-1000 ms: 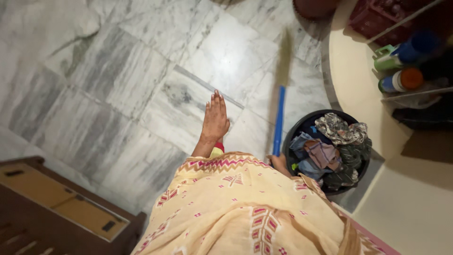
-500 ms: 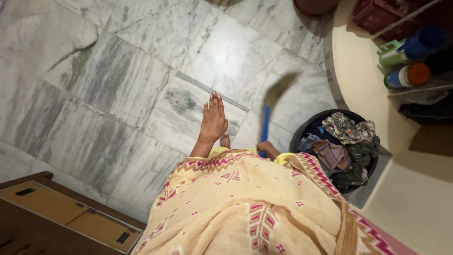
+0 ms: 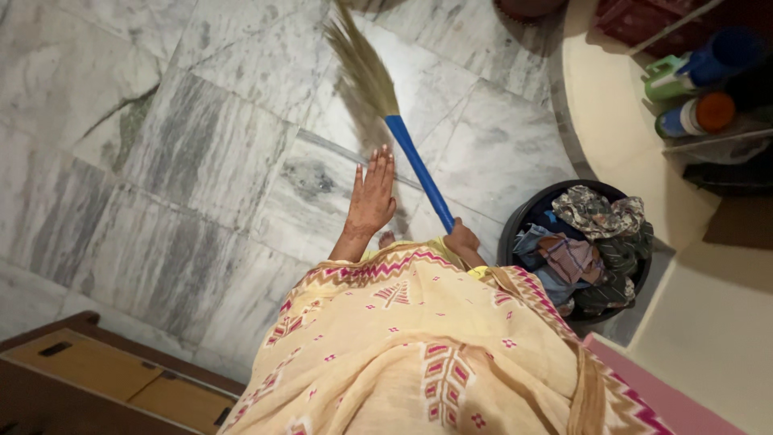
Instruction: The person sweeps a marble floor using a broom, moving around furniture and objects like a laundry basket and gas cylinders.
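I hold a grass broom (image 3: 394, 121) by the lower end of its blue handle. The handle slants up and to the left across the marble floor. Its tan bristle head fans out at the top, blurred, apparently near the floor.

Broom (image 3: 386, 97) fwd of hands, laundry tub (image 3: 515, 234) to rt.

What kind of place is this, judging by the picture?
Probably a room in a home: a marble floor, a dark tub of clothes, and a grass broom in the right hand.
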